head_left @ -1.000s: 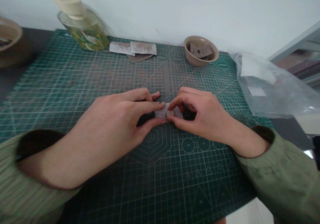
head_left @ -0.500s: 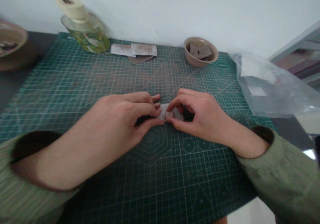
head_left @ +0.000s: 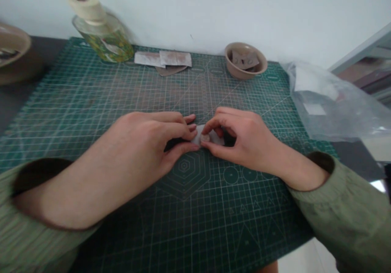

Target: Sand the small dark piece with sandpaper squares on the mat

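Observation:
Low over the green cutting mat (head_left: 171,220), both hands meet at a small pale grey flat piece (head_left: 199,129) that looks like a sheet or strip. My left hand (head_left: 152,138) has its thumb and fingertips closed on the left end of it. Between thumb and index finger, my right hand (head_left: 238,136) pinches a small round greyish piece (head_left: 205,137), held against the flat one. The fingers cover much of both, and the round piece's material cannot be made out.
A pump bottle (head_left: 106,41), two pale strips (head_left: 175,58) and a small bowl (head_left: 241,73) holding grey pieces stand along the wall. At the right lies a clear plastic bag (head_left: 342,118). Another bowl (head_left: 18,69) is at the far left.
The whole view shifts very slightly. Both hands keep their grips, and the round piece moves a little to the left and up within the picture.

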`<state>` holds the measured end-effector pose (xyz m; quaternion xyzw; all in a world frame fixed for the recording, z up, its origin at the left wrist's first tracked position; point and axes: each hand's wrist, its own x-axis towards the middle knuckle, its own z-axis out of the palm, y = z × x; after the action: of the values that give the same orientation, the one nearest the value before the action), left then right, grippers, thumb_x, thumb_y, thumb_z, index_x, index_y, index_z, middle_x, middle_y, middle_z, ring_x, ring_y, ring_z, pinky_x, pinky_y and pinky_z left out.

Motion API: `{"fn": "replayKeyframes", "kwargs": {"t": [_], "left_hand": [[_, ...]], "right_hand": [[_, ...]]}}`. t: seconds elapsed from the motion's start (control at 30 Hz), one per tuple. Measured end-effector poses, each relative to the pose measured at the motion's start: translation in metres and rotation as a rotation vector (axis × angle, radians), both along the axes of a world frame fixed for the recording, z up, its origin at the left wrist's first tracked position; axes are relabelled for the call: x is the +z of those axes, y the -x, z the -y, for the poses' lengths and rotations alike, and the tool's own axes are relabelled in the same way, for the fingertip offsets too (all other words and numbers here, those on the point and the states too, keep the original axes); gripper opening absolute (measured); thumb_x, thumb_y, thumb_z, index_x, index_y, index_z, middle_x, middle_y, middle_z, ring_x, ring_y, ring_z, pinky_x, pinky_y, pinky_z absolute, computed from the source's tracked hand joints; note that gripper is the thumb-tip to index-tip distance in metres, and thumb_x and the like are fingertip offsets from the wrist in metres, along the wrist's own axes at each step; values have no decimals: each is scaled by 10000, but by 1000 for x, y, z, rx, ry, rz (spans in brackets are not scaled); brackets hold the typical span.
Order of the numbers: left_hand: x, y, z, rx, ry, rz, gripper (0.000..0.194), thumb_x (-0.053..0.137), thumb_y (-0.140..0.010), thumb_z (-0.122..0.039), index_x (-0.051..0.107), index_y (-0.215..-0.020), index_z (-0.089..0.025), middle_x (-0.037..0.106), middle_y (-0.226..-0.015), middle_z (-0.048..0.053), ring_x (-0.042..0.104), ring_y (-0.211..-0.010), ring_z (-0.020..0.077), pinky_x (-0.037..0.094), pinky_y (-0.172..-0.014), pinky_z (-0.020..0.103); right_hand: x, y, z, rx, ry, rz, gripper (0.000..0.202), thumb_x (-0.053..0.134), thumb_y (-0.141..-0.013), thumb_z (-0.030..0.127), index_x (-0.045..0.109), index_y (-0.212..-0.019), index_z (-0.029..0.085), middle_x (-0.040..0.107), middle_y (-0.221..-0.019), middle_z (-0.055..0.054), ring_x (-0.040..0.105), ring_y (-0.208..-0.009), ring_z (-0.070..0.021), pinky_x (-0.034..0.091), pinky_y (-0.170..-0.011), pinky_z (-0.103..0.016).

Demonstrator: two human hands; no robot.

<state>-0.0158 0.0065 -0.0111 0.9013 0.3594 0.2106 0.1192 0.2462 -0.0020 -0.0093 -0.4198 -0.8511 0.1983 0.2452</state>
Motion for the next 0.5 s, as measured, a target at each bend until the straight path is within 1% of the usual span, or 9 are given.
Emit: {"fn": "replayKeyframes", "kwargs": {"t": [0.1, 0.2, 0.27, 0.4, 0.5], "left_hand": [[1, 0, 1, 15, 21, 1, 223, 658, -1076, -386, 866, -1155, -368, 861, -1345, -28, 839, -1209, 286, 646, -1137, 467], [1, -1, 2, 23, 29, -5, 219, 665, -1076, -380, 869, -1153, -355, 860, -1356, -15, 839, -1214, 298, 654, -1121, 475], [1, -1, 2, 26, 23, -10, 224, 662, -1076, -365, 871, -1155, -353, 861, -1350, -14, 842, -1198, 297, 658, -1098, 461], [2, -1, 3, 36, 17, -38, 234, 651, -1077, -339, 878, -1137, -344, 872, -1308, -15, 857, -1122, 281, 670, -1046, 438], [3, -1, 2, 21, 2, -35, 228, 662, -1077, -358, 884, -1126, -334, 871, -1312, -6, 855, -1138, 290, 676, -1056, 448]], "right_hand": [[2, -7, 1, -36, 4, 23, 144, 803, -977, 273, 815, -1072, 166, 696, -922, -14, 620, -792, -166, 412, -727, -327], [3, -9, 0, -84, -3, 37, 123, 816, -965, 266, 809, -1057, 185, 687, -895, -9, 624, -795, -177, 403, -728, -335], [2, -6, -2, -90, -12, 35, 122, 827, -963, 272, 802, -1052, 192, 693, -905, -10, 616, -790, -176, 404, -733, -335], [0, 2, -3, -29, -6, 6, 123, 817, -979, 271, 801, -1059, 180, 689, -919, -7, 604, -783, -162, 419, -740, -323], [0, 0, -1, 19, 3, 1, 140, 816, -980, 266, 810, -1074, 162, 679, -915, -5, 606, -783, -157, 413, -726, -318]]}}
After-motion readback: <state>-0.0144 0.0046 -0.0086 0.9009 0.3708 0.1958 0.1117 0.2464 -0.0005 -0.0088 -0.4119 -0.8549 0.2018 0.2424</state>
